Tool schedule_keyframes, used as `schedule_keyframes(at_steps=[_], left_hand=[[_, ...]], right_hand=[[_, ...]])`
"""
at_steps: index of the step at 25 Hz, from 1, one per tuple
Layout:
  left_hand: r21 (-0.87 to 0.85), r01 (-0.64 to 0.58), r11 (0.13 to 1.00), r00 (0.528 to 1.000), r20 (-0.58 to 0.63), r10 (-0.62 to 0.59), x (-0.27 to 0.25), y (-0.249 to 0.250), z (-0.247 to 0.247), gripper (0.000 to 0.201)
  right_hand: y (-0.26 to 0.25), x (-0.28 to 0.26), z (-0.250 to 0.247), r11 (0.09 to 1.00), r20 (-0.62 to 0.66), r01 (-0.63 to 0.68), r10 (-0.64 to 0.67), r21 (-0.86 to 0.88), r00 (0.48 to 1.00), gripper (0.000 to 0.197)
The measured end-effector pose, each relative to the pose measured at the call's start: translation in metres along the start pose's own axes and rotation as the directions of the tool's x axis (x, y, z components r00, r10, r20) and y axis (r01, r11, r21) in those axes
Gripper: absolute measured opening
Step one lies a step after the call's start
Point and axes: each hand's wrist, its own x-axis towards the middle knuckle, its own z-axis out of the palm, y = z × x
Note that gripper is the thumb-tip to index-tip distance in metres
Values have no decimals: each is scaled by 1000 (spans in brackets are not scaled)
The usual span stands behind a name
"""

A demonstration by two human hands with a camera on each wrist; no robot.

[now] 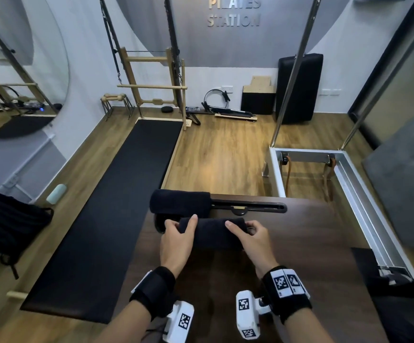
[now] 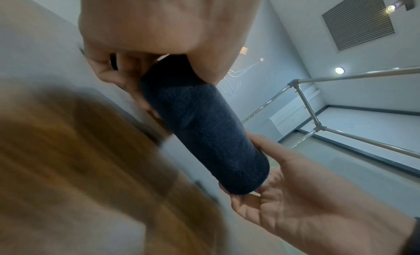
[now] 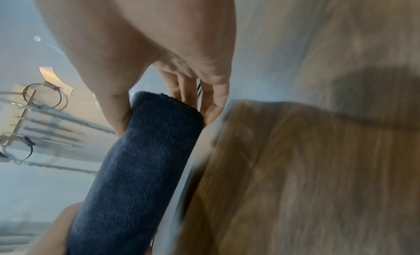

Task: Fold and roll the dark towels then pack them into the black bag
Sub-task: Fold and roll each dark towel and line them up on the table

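Both hands hold one rolled dark towel [image 1: 212, 233] crosswise, above the near part of the dark wood table [image 1: 307, 246]. My left hand [image 1: 176, 243] curls round its left end, thumb on the near side, fingers wrapped behind. My right hand [image 1: 253, 240] pinches the right end between thumb and fingers. Roll is tight, navy terry, even cylinder, ends flush. Wrist views: left hand [image 2: 163, 48] and right hand [image 2: 295, 201] at the ends of the towel [image 2: 204, 133]; same towel [image 3: 145, 165] held by my right hand [image 3: 159, 48]. Second rolled towel [image 1: 180, 203] lies at the table's far left edge. Rolled towels: two. Black bag [image 1: 8, 224] on the floor to the left: one.
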Motion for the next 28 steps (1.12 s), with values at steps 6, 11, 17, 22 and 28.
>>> schedule_keyframes(at_steps=[6,11,17,22,28], left_hand=[[1,-11,1000,993,-115,11,35,-16,-63,47],[27,-72,997,995,-66,73,57,-21,-74,48],[-11,-139,990,990,25,139,54,-42,-78,45],[124,-174,977,985,8,174,64,-46,-79,50],[94,-158,983,987,-25,161,69,-47,-75,47]], right_hand=[[-4,-7,90,999,-20,9,-10,-37,1000,37],[-3,-10,115,998,-160,-5,-6,-67,987,24],[5,-11,128,972,-303,-17,-57,-236,951,45],[5,-3,133,947,-371,-58,-66,-315,926,40],[7,1,135,931,-388,-83,-66,-355,919,39]])
